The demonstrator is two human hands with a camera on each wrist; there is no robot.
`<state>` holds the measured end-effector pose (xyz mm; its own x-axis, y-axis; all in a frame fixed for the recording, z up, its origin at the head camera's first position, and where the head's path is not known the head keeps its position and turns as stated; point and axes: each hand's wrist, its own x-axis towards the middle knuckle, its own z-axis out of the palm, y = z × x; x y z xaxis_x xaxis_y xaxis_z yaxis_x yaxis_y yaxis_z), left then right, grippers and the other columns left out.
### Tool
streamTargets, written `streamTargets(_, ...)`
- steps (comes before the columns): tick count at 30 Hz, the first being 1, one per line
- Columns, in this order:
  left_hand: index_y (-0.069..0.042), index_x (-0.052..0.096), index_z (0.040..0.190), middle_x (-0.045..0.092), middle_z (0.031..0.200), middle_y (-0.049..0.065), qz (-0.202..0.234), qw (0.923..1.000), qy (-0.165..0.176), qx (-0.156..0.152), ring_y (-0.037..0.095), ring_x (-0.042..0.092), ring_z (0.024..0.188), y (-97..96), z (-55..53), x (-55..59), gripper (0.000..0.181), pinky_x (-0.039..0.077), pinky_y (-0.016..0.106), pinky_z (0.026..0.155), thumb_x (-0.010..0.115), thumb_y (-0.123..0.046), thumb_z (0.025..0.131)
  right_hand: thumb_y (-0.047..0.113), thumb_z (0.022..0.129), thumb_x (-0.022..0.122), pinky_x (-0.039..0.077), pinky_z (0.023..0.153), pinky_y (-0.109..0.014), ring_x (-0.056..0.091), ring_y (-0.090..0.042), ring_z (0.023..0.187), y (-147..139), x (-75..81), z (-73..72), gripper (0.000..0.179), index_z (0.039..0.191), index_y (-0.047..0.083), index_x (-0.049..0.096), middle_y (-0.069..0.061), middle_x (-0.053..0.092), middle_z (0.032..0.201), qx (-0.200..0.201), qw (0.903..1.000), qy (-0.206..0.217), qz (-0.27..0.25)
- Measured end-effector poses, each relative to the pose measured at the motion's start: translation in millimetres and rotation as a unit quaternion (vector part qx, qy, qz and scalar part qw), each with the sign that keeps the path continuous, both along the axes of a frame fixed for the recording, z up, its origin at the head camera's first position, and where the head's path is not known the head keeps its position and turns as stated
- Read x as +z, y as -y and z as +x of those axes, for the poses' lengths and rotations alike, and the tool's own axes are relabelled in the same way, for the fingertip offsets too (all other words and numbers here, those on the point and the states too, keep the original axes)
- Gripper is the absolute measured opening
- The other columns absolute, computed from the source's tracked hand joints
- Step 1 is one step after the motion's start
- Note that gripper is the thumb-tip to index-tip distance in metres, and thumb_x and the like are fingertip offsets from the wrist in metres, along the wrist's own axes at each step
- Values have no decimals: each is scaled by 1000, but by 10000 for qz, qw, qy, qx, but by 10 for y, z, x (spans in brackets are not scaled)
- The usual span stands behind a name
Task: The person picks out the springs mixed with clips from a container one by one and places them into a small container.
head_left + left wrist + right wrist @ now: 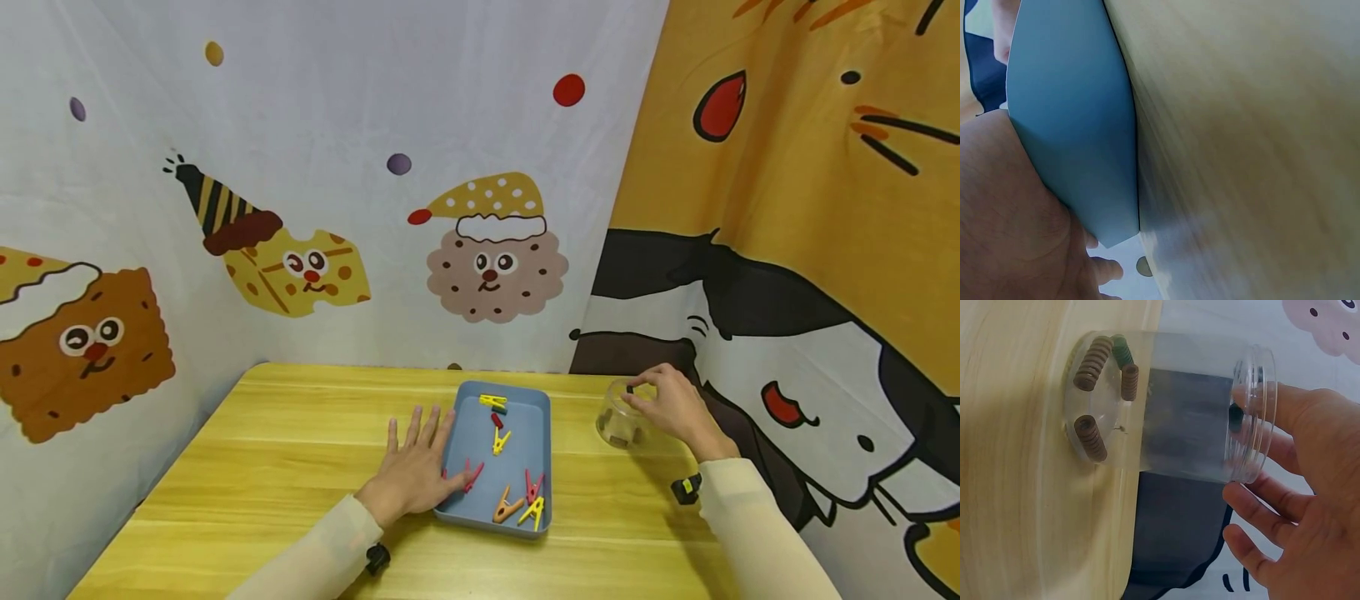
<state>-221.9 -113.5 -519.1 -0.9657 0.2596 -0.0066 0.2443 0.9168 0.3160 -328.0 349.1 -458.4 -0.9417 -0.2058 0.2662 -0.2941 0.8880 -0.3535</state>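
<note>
Sleeves (765,525) in pale cream lie nearest, a small black device (377,558) at the left wrist. Next comes the near end of a blue-grey tray (525,450) on the wood-grain table (300,450): an orange clothespin (507,505), a yellow clothespin (532,512) and, just behind it, a pink clothespin (533,486). The left hand (412,475) rests against the tray's left side, fingers straight, spread and released, thumb over the rim beside another pink peg (473,476); whether the thumb touches that peg, I cannot tell. Farther up the tray lie a second yellow peg (500,441), a short red piece (497,421), a dark green piece (498,410) and a third yellow peg (492,401) near the far end. Off to the right, well apart from the tray, the right hand (671,406) pinches a small dark piece (1235,417) between thumb and finger at the mouth of an upright clear jar (611,421). On the jar's bottom are brown springs (1093,364) and a green spring (1122,351). Behind everything hangs a printed cloth (337,108) with cartoon snacks and a large black-and-white cartoon animal
</note>
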Motion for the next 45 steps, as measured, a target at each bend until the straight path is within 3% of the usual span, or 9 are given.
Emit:
streamTargets(33, -15, 21, 189, 16, 197, 16, 112, 9999, -25, -24, 48, 8, 184, 19, 6, -20, 110, 3, 85, 141, 63, -78, 109, 22, 110, 85, 57, 105, -74, 69, -55, 129, 85, 57, 44, 24, 129, 9, 87, -29, 69, 143, 107, 9997, -194, -105)
streamTargets(45, -15, 21, 189, 19, 196, 18, 74, 10000, -25, -21, 49, 10, 184, 10, -5, -12, 111, 4, 84, 142, 62, -79, 109, 22, 109, 85, 56, 103, -76, 70, -52, 126, 220, 74, 81, 23, 129, 11, 88, -26, 72, 138, 247, 9981, -557, -5)
